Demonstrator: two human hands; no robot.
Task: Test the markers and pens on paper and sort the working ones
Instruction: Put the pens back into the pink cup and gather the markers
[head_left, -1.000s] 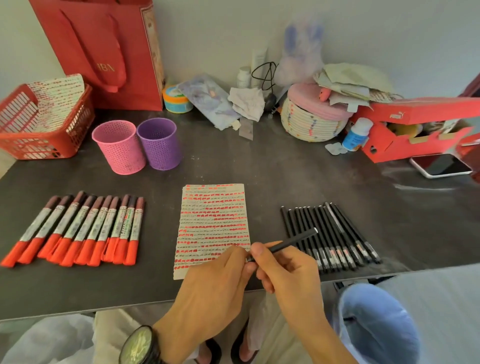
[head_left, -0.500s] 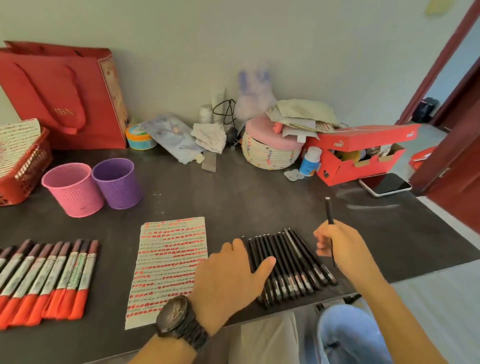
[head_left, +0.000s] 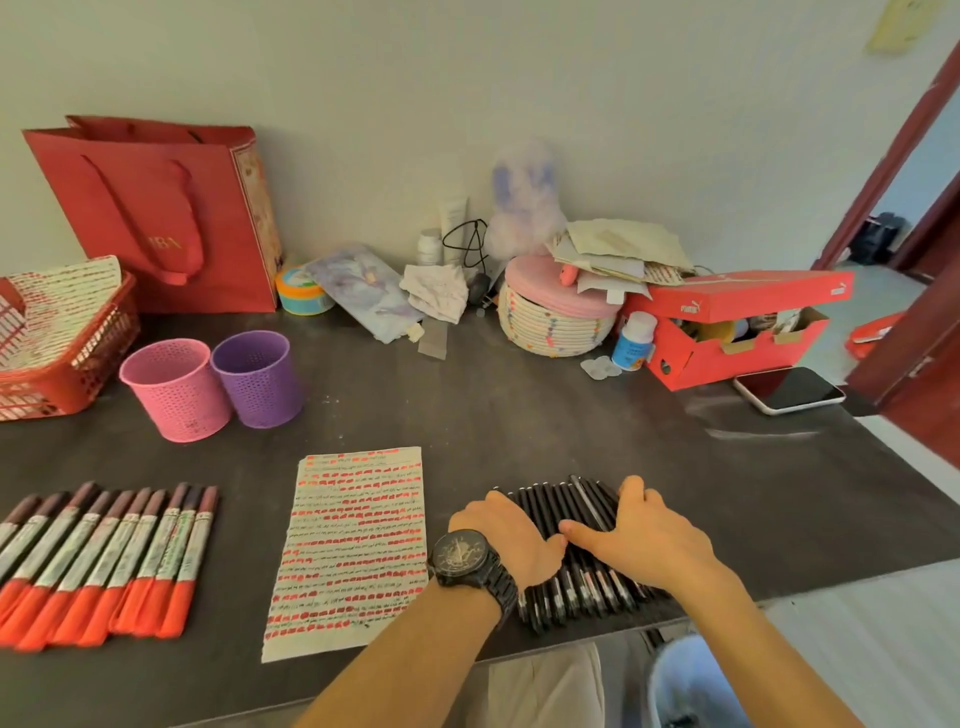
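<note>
Several black pens (head_left: 566, 512) lie side by side near the front edge of the dark table (head_left: 519, 415). My left hand (head_left: 506, 538), with a black watch on its wrist, rests flat against the row's left side. My right hand (head_left: 644, 538) lies over the row's right side, fingers spread on the pens. Neither hand grips a single pen. A sheet of paper (head_left: 353, 545) covered in red and black test marks lies to the left of the pens. Several orange-capped markers (head_left: 104, 566) lie in a row at the far left. A pink cup (head_left: 174, 389) and a purple cup (head_left: 258, 379) stand behind them.
A red mesh basket (head_left: 78, 364) with marked paper sits at the far left, a red gift bag (head_left: 166, 218) behind it. A woven basket (head_left: 556, 322), a red shoebox (head_left: 727, 332) and a phone (head_left: 789, 389) crowd the back right. A doorway opens on the right.
My right hand held one black pen upright; that pen is now down in the row and both hands press on the pens together. The view has tilted up and right.
</note>
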